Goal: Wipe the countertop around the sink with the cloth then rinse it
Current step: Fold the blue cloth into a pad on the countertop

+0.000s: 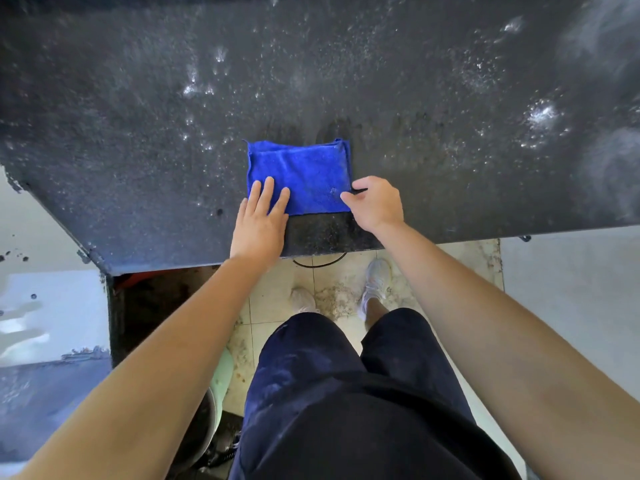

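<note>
A folded blue cloth [300, 174] lies flat on the dark speckled countertop [138, 150], close to its front edge. My left hand [260, 225] rests flat with its fingers spread on the cloth's near left corner. The near right corner is pinched between the thumb and fingers of my right hand [375, 202]. No sink shows in this view.
Water drops and pale wet patches [540, 116] dot the countertop, mostly at the right and centre back. The counter's front edge [450, 239] runs just behind my wrists. Below are a dirty tiled floor [332, 271], my feet, a dark opening [156, 299] and a bucket [214, 393].
</note>
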The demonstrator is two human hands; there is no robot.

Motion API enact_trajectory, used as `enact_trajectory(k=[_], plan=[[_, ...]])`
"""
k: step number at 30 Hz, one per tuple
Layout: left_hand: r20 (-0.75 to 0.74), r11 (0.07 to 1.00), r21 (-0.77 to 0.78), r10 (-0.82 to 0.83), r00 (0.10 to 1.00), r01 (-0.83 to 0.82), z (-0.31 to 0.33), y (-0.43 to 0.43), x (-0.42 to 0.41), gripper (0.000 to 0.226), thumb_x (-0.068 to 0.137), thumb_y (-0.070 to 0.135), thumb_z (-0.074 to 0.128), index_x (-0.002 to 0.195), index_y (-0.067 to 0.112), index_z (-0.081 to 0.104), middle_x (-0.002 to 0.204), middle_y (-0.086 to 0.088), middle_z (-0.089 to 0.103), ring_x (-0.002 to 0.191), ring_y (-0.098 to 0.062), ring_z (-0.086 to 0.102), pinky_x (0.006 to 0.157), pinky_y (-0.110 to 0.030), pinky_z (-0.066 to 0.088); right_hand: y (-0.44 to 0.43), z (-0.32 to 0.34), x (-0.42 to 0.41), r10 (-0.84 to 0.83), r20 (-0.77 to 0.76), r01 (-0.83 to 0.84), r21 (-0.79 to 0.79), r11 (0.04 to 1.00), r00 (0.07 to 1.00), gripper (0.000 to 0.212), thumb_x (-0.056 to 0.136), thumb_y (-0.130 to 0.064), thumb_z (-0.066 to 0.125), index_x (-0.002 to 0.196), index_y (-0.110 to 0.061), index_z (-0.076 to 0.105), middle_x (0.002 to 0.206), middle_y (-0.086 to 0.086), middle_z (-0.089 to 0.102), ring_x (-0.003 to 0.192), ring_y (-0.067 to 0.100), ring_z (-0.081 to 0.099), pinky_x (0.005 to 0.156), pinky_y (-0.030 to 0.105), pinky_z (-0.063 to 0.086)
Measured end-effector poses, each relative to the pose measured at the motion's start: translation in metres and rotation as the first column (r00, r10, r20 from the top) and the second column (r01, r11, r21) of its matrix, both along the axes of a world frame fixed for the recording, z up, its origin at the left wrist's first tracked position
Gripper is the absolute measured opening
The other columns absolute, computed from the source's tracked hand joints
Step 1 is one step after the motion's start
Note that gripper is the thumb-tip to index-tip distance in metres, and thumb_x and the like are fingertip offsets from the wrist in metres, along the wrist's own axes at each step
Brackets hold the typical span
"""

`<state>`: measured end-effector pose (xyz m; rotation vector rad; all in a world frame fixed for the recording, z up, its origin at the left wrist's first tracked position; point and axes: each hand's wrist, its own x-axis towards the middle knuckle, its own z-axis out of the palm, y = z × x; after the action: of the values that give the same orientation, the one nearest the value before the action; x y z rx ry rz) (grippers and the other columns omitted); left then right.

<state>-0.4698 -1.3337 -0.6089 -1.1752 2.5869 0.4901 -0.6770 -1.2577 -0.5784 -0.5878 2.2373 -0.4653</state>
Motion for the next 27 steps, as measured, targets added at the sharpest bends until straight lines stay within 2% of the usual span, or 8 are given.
enact_trajectory(k=[3, 7, 11, 17, 20, 23, 25, 27], plan=[[-0.027, 1.000, 0.024, 0.021, 0.999, -0.020, 0.003, 0.013, 0.008, 0.050, 0.107, 0.024, 0.037, 0.156, 0.016, 0.027, 0.166, -0.013, 0.013, 0.153, -0.035, 0.007, 0.123, -0.050, 0.015, 0.014, 0.007, 0.003, -0.007, 0.082, 0.006, 0.010, 1.000, 0.997, 0.020, 0.091, -0.030, 0.068, 0.107, -0.021, 0.074, 0.095, -0.003, 0.075, 0.097, 0.020, 0.066, 0.088, 0.035, 0.054], [-0.027, 1.000, 0.004, -0.016, 0.999, 0.016, 0.007, 0.044, 0.022, 0.052, 0.105, 0.040, 0.033, 0.150, 0.016, 0.040, 0.162, -0.013, 0.026, 0.150, -0.035, 0.020, 0.120, -0.055, 0.020, 0.042, 0.008, 0.010, 0.044, 0.165, -0.055, 0.060, 0.997, 0.985, 0.014, 0.082, -0.030, 0.065, 0.072, -0.022, 0.071, 0.063, -0.005, 0.067, 0.068, 0.014, 0.064, 0.067, 0.029, 0.051], [-0.040, 0.991, -0.088, -0.105, 0.994, 0.101, 0.009, 0.043, 0.018, 0.056, 0.101, 0.046, 0.032, 0.146, 0.017, 0.048, 0.158, -0.014, 0.034, 0.146, -0.034, 0.031, 0.117, -0.061, 0.021, 0.053, 0.011, 0.012, -0.069, 0.292, 0.066, 0.021, 0.998, 0.954, 0.010, 0.074, -0.029, 0.063, 0.078, -0.024, 0.069, 0.065, -0.010, 0.064, 0.068, 0.010, 0.062, 0.068, 0.027, 0.047], [0.109, 0.939, -0.024, -0.340, 0.934, 0.344, 0.008, 0.013, -0.017, 0.069, 0.100, 0.060, 0.016, 0.159, 0.027, 0.003, 0.167, -0.004, -0.009, 0.154, -0.026, -0.009, 0.121, -0.059, 0.001, 0.046, 0.022, 0.003, -0.119, 0.338, 0.143, -0.046, 0.989, 0.934, 0.021, 0.076, -0.019, 0.059, 0.093, -0.016, 0.072, 0.071, -0.002, 0.056, 0.068, 0.016, 0.050, 0.067, 0.035, 0.042], [0.143, 0.933, -0.015, -0.353, 0.925, 0.359, 0.003, 0.010, -0.024, 0.072, 0.097, 0.064, 0.008, 0.158, 0.028, -0.007, 0.166, -0.003, -0.015, 0.153, -0.027, -0.013, 0.121, -0.058, -0.003, 0.043, 0.028, -0.004, -0.167, 0.342, 0.198, -0.058, 0.979, 0.925, 0.027, 0.080, -0.013, 0.057, 0.101, -0.018, 0.073, 0.079, -0.001, 0.060, 0.070, 0.016, 0.050, 0.064, 0.032, 0.039], [0.077, 0.943, -0.016, -0.331, 0.941, 0.333, 0.003, 0.012, -0.022, 0.071, 0.098, 0.061, 0.007, 0.160, 0.026, 0.003, 0.167, -0.006, -0.008, 0.154, -0.028, -0.007, 0.122, -0.056, -0.002, 0.038, 0.036, 0.001, -0.121, 0.324, 0.162, -0.103, 0.981, 0.938, 0.035, 0.086, -0.013, 0.055, 0.114, -0.028, 0.069, 0.084, -0.002, 0.062, 0.077, 0.014, 0.057, 0.072, 0.032, 0.047], [-0.024, 0.972, -0.018, -0.234, 0.972, 0.233, 0.004, 0.013, -0.012, 0.068, 0.100, 0.056, 0.009, 0.159, 0.021, 0.016, 0.167, -0.009, 0.003, 0.154, -0.029, 0.003, 0.123, -0.054, 0.004, 0.031, 0.039, 0.010, -0.064, 0.286, 0.115, -0.163, 0.980, 0.956, 0.038, 0.088, -0.015, 0.056, 0.120, -0.030, 0.067, 0.080, -0.002, 0.060, 0.078, 0.010, 0.057, 0.077, 0.029, 0.048], [-0.088, 0.995, -0.034, -0.101, 0.991, 0.098, 0.002, 0.011, 0.008, 0.066, 0.101, 0.051, 0.016, 0.156, 0.015, 0.027, 0.165, -0.012, 0.014, 0.153, -0.031, 0.013, 0.122, -0.056, 0.012, 0.020, 0.041, 0.021, 0.003, 0.217, 0.046, -0.222, 0.974, 0.976, 0.041, 0.089, -0.015, 0.056, 0.127, -0.028, 0.065, 0.071, -0.008, 0.056, 0.069, 0.002, 0.053, 0.073, 0.019, 0.043]])
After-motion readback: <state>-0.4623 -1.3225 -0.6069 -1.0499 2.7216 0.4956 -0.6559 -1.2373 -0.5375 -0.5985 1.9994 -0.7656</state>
